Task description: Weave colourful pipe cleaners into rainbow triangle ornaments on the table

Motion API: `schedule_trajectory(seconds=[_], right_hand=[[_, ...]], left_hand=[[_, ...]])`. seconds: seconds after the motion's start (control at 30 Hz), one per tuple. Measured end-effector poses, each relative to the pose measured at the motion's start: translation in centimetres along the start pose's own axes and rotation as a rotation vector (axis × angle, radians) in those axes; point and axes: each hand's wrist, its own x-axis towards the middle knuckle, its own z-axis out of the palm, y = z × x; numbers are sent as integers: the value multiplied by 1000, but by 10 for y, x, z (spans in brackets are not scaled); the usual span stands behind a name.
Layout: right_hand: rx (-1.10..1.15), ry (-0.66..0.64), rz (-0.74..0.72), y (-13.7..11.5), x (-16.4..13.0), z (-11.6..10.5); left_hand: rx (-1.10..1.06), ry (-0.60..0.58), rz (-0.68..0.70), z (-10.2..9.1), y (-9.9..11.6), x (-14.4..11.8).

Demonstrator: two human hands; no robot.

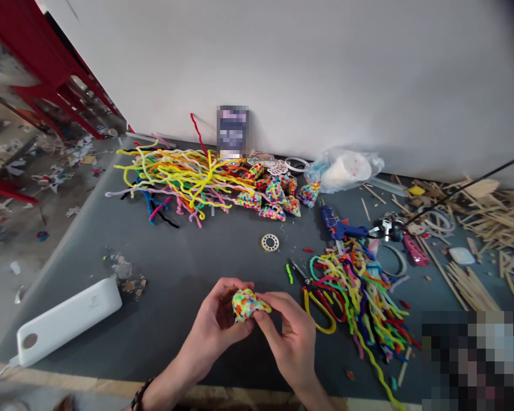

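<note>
1. On the left of the grey tabletop (223, 251) lies a white device (71, 321) with a cord, a few scraps (131, 279) just beside its far end.
2. Farther back, a bundle of fuzzy stems (175, 177), mostly yellow, runs toward a pile of speckled pieces (276, 194); a blurred-out dark panel (232, 128) leans on the wall behind them.
3. Between that pile and the hands, a small ring (263, 242) lies flat.
4. Right of it, scissors (307, 305) with yellow and red handles lie just beside the right hand, the nearest obstacle; whether they touch it cannot be told.
5. Beyond come a blue glue gun (340, 226), a heap of cut stems (368, 297), a pink cutter (415, 249) and loose wooden sticks (475, 285).
6. Near the front edge, the left hand (218, 317) cups the left side of a multicoloured lump (245, 304), fingers behind, thumb in front.
7. The right hand (289, 331) pinches the lump's narrower right end between thumb and fingers.
</note>
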Motion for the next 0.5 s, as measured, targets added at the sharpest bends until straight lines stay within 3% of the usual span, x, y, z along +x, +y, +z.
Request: schedule_trajectory(seconds=[0.23, 0.5], right_hand=[[-104, 14, -84, -3, 1, -5], [-54, 53, -239, -12, 1, -5]], left_hand=[[259, 62, 171, -8, 0, -4], [341, 68, 325, -5, -4, -6]])
